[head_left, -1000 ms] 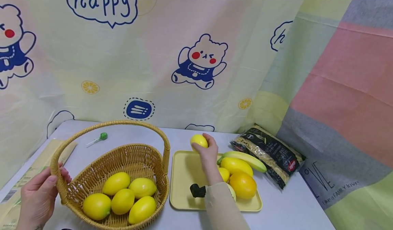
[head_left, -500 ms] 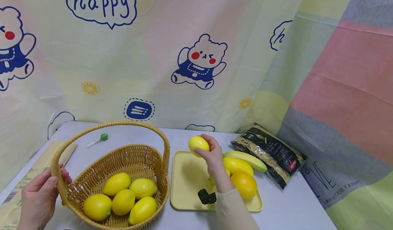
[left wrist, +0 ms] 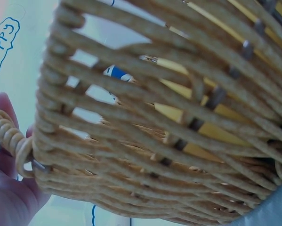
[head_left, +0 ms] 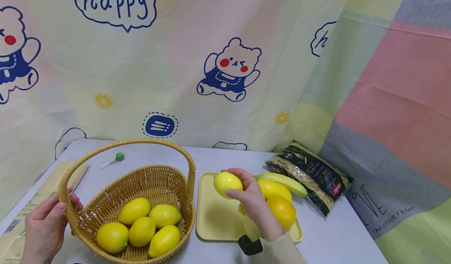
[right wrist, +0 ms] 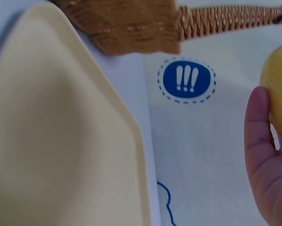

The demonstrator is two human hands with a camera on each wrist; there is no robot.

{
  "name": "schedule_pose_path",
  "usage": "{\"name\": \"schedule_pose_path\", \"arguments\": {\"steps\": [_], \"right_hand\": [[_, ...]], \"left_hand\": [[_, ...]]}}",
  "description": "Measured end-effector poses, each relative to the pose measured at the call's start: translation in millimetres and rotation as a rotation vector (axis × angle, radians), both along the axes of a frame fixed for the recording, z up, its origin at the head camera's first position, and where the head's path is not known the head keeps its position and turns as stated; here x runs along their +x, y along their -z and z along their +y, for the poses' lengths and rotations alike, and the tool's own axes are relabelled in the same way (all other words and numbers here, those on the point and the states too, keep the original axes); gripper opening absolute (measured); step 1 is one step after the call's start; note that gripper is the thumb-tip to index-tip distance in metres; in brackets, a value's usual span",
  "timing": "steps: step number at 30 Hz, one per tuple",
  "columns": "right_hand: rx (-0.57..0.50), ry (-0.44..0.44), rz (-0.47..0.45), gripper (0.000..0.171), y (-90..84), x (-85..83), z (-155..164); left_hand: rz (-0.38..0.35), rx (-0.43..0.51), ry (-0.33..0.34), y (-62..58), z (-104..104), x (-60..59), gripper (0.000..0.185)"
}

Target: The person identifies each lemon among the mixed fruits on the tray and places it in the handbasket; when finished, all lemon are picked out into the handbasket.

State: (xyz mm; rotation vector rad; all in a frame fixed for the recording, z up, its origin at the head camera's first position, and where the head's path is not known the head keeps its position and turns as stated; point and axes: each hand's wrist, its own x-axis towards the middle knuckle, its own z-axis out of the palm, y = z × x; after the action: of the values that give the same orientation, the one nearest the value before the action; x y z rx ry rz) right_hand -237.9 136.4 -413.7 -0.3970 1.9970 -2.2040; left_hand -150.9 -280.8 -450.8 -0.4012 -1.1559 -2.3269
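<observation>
In the head view my right hand (head_left: 254, 203) holds a lemon (head_left: 225, 184) between thumb and fingers, over the yellow tray (head_left: 216, 232). The right wrist view shows this lemon (right wrist: 281, 94) at its right edge, with the thumb against it. At the left, my left hand (head_left: 46, 223) grips the handle (head_left: 69, 203) of a wicker basket (head_left: 163, 176) near its lower end. Several lemons (head_left: 141, 231) lie inside the basket. Close up, the woven wall (left wrist: 117, 141) fills most of the left wrist view, yellow showing through its gaps.
On the tray's right side lie an orange fruit (head_left: 282, 212), a yellow mango-shaped fruit (head_left: 274, 189) and a green-yellow banana (head_left: 287, 184). A black-labelled packet (head_left: 310, 174) lies behind them at the right. Behind the basket is a green lollipop (head_left: 119, 157); a flat package (head_left: 38, 201) lies far left.
My right hand has brought the lemon nearer to me, lower in the head view, from the tray's far edge to over the tray. My left hand stays on the basket handle.
</observation>
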Motion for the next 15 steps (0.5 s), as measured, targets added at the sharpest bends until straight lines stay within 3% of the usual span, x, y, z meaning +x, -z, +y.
{"name": "schedule_pose_path", "arguments": {"steps": [11,15], "right_hand": [[-0.073,-0.429,0.148,0.054,18.2,15.1,-35],[-0.026,-0.525,0.130,0.055,15.8,19.0,-58]], "left_hand": [[0.011,0.005,0.011,0.2,-1,-0.2,0.030],[-0.015,-0.002,-0.002,0.1,-1,0.4,0.030]]}}
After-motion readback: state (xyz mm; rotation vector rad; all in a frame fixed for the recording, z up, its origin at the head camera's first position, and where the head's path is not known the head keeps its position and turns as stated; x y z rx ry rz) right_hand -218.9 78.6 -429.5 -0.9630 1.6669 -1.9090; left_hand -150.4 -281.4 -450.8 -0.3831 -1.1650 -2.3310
